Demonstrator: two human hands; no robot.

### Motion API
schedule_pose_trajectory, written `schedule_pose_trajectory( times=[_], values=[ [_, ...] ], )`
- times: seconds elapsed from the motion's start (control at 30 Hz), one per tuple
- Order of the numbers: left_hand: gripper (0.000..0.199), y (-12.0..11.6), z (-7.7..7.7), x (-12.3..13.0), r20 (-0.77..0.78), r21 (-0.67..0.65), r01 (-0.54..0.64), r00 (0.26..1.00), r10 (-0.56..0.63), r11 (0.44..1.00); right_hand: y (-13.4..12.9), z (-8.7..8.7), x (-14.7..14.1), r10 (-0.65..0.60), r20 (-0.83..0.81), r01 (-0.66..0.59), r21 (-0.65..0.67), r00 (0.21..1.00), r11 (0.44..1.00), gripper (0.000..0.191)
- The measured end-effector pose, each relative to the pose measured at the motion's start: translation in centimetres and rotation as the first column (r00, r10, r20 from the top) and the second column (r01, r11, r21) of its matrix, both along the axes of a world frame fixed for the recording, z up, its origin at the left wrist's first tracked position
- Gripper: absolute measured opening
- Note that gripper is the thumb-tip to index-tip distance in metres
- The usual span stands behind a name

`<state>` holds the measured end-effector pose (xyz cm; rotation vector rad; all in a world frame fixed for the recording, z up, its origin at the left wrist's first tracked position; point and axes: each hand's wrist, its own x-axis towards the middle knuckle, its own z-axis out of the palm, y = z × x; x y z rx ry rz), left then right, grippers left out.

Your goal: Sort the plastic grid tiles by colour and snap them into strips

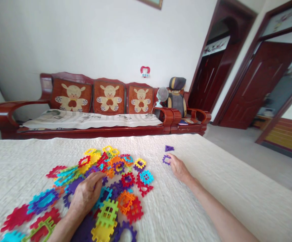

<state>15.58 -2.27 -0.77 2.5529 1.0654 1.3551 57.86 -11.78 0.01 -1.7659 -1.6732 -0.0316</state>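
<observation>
A heap of colourful notched plastic pieces lies on the left and middle of the cloth-covered table. Over this heap is my left hand (86, 191), its fingers curled down among purple pieces; what its fingertips hold, if anything, is hidden. To the right, apart from the heap, my right hand (178, 167) pinches a small purple square frame (166, 159) by its right side. Just beyond that frame a purple triangular piece (169, 148) lies on the cloth. A green window-like piece (108, 212) and a red one (135, 210) are at the near side of the heap.
The table (226, 188) has a cream textured cover. Behind it stand a wooden sofa (171, 117) with bear cushions (110, 96), a small fan (162, 94) and a chair with a grey backrest (176, 102). Dark red doors are at the right.
</observation>
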Motion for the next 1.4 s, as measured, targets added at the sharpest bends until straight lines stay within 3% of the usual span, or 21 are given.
schedule_pose_trajectory(
  times=[0.13, 0.27, 0.37, 0.53, 0.7, 0.97, 1.2, 1.3, 1.4],
  values=[
    [0.025, 0.1, 0.0, 0.0, -0.016, 0.014, -0.003, 1.000, 0.003, 1.000, -0.6, -0.2, 4.1, -0.162, -0.012, 0.161, -0.073, 0.987, 0.984, 0.043],
    [0.024, 0.2, 0.0, -0.1, -0.026, 0.031, 0.004, 1.000, -0.003, 0.999, -0.1, -0.5, 5.2, -0.338, 0.039, 0.338, 0.005, 0.940, 0.941, 0.052],
    [0.025, 0.2, 0.0, -0.2, -0.032, 0.029, 0.012, 0.999, -0.011, 1.000, 2.0, -0.2, 5.0, -0.405, 0.045, 0.404, 0.044, 0.913, 0.914, 0.054],
    [0.025, 0.3, -0.1, -0.4, -0.034, 0.037, 0.010, 0.999, -0.009, 0.999, 6.8, 0.8, 4.9, -0.402, -0.002, 0.401, -0.035, 0.916, 0.915, 0.063],
    [0.024, 0.2, -0.2, -0.5, -0.036, 0.042, 0.001, 0.999, 0.000, 0.999, 8.6, 0.3, 4.8, -0.519, -0.011, 0.513, -0.127, 0.855, 0.849, 0.070],
    [0.023, 0.3, -0.2, -0.6, -0.050, 0.042, 0.013, 0.999, -0.011, 0.999, 8.6, -0.4, 4.8, -0.557, 0.034, 0.556, -0.142, 0.830, 0.819, 0.067],
    [0.024, 0.1, 0.1, -0.5, -0.022, -0.002, 0.032, 0.999, -0.032, 0.999, 6.7, 1.8, 4.1, -0.588, -0.026, 0.583, -0.094, 0.809, 0.807, 0.067],
    [0.025, -0.1, 0.9, -0.3, 0.034, -0.066, -0.008, 0.999, 0.010, 0.998, 4.4, 3.0, 3.3, -0.641, 0.038, 0.632, -0.216, 0.767, 0.744, 0.064],
    [0.027, -0.1, 2.5, -0.8, 0.049, -0.201, -0.112, 0.991, 0.124, 0.973, 2.1, 3.6, 1.8, -0.639, 0.137, 0.636, -0.380, 0.757, 0.672, 0.069]
  ],
)
